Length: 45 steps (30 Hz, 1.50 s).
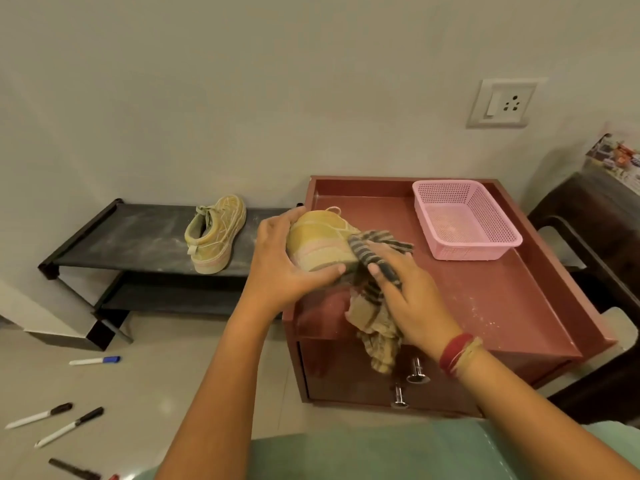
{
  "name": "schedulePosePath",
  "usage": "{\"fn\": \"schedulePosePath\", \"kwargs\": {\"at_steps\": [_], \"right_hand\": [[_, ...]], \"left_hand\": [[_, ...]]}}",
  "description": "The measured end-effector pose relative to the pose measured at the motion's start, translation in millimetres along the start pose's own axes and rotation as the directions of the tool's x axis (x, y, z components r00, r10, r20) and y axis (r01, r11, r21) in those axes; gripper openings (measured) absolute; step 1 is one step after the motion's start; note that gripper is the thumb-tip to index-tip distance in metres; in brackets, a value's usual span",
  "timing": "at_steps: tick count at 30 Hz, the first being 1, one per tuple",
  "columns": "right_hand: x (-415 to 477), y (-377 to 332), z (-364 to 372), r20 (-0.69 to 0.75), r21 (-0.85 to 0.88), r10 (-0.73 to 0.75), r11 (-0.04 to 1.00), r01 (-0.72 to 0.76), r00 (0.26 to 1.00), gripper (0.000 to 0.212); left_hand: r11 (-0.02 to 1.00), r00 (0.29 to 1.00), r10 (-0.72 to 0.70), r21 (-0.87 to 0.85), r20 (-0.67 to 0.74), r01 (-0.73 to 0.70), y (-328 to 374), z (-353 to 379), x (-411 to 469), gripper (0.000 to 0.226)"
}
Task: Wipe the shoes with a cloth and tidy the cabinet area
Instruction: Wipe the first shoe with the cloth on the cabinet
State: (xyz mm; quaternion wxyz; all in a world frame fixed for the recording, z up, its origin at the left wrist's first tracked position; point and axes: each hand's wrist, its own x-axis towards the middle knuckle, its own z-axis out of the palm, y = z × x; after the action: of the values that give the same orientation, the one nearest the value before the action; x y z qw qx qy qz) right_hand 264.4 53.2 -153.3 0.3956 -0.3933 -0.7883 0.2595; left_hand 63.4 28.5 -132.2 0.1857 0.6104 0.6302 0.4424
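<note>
My left hand (280, 268) grips the heel end of a yellow sneaker (320, 239) held above the front left of the reddish-brown cabinet top (502, 296). My right hand (412, 299) holds a striped beige and dark cloth (374, 258), pressed against the shoe's side, with the rest of the cloth hanging down over the cabinet's front edge. A second matching yellow sneaker (214, 233) stands on the top shelf of the low black shoe rack (138, 237) to the left.
A pink plastic basket (464, 220) sits at the cabinet's back right. Several markers lie on the floor at the left, one with a blue cap (95, 361). A dark chair (595, 237) stands right of the cabinet. Two metal drawer knobs (417, 370) stick out in front.
</note>
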Motion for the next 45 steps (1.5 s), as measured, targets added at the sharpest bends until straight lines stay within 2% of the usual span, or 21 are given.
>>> {"fn": "schedulePosePath", "kwargs": {"at_steps": [3,6,8,12,13,16,18,20,21,24,26,28,30,32,33,34,37,38,42,43,45], "right_hand": [[5.5,13.4,-6.4,-0.060,-0.012,0.133,0.991,-0.134,0.989,0.031],[-2.9,-6.3,10.5,0.060,0.049,-0.037,0.998,0.034,0.998,0.041],[-6.0,-9.0,13.5,0.148,0.001,-0.105,0.994,0.106,0.983,0.043],[3.4,9.0,2.2,0.023,-0.143,0.119,0.983,-0.115,0.993,0.048],[3.1,6.5,4.6,0.034,-0.123,0.121,0.986,-0.116,0.992,0.049],[-3.8,-9.8,14.5,0.141,-0.007,-0.016,1.000,0.017,0.990,0.042],[0.4,-0.1,8.1,0.127,-0.093,-0.011,0.995,0.023,0.992,0.042],[11.6,25.6,-5.0,0.067,-0.216,0.098,0.973,-0.082,0.993,0.039],[17.4,39.4,-13.6,0.049,-0.214,0.187,0.962,-0.172,0.981,0.035],[26.5,69.7,-27.4,0.006,-0.050,0.374,0.926,-0.374,0.927,0.029],[25.0,66.0,-24.5,-0.013,0.041,0.333,0.942,-0.332,0.943,0.031],[18.5,47.3,-12.5,0.057,0.075,0.210,0.974,-0.214,0.976,0.034],[7.1,26.8,1.8,0.172,-0.066,0.071,0.996,-0.060,0.983,0.042],[0.2,21.1,8.5,0.291,-0.245,-0.056,0.961,0.131,0.955,0.045],[0.6,24.3,8.2,0.303,-0.279,-0.080,0.945,0.168,0.950,0.044],[3.7,30.1,6.5,0.269,-0.293,-0.069,0.944,0.150,0.961,0.043],[16.7,44.6,-2.0,0.077,-0.249,0.127,0.963,-0.104,0.989,0.039],[17.0,44.0,-2.5,0.073,-0.245,0.140,0.962,-0.119,0.987,0.039],[6.4,39.3,2.5,0.263,-0.243,-0.055,0.962,0.122,0.963,0.039],[8.5,42.8,1.7,0.238,-0.227,-0.043,0.969,0.099,0.970,0.039],[19.7,51.8,-3.5,0.083,-0.148,0.146,0.980,-0.133,0.986,0.039]], "left_hand": [[0.999,0.999,-0.034,-0.008,0.029,0.034,-2.0,-1.0,-0.4,0.104],[0.999,0.998,-0.041,0.006,0.044,0.041,-3.3,-2.9,2.3,0.104],[0.999,0.997,-0.052,0.012,0.050,0.051,-5.5,-5.4,2.9,0.103],[0.997,0.996,-0.071,0.012,0.050,0.071,-9.3,-9.6,1.9,0.104],[0.997,0.997,-0.070,0.015,0.044,0.069,-8.9,-9.5,2.0,0.103],[0.998,0.997,-0.060,0.014,0.046,0.060,-8.4,-10.0,3.3,0.101],[0.998,0.996,-0.070,0.009,0.058,0.070,-9.9,-11.6,2.4,0.103],[0.996,0.993,-0.086,0.012,0.081,0.085,-11.6,-14.1,1.4,0.104],[0.995,0.990,-0.095,0.020,0.104,0.093,-12.8,-16.0,1.7,0.105],[0.989,0.968,-0.145,0.047,0.206,0.139,-14.6,-24.5,4.7,0.109],[0.984,0.954,-0.174,0.088,0.244,0.156,-13.9,-24.9,7.7,0.108],[0.978,0.955,-0.179,0.148,0.235,0.147,-11.7,-17.6,9.5,0.102],[0.967,0.960,-0.189,0.207,0.206,0.146,-9.4,-9.4,8.9,0.102],[0.957,0.965,-0.194,0.251,0.176,0.146,-10.8,-4.8,7.8,0.104],[0.954,0.967,-0.192,0.265,0.166,0.143,-12.2,-3.7,7.6,0.104],[0.952,0.970,-0.188,0.272,0.154,0.142,-13.2,-3.7,7.6,0.104],[0.947,0.973,-0.183,0.290,0.142,0.136,-14.1,-2.0,7.5,0.106],[0.947,0.975,-0.172,0.297,0.143,0.123,-14.4,-0.8,7.0,0.108],[0.934,0.984,-0.115,0.352,0.137,0.060,-14.6,3.5,6.5,0.110],[0.934,0.985,-0.112,0.352,0.128,0.060,-14.0,3.9,7.1,0.109],[0.937,0.987,-0.106,0.343,0.118,0.060,-13.0,4.4,7.3,0.107]]}}
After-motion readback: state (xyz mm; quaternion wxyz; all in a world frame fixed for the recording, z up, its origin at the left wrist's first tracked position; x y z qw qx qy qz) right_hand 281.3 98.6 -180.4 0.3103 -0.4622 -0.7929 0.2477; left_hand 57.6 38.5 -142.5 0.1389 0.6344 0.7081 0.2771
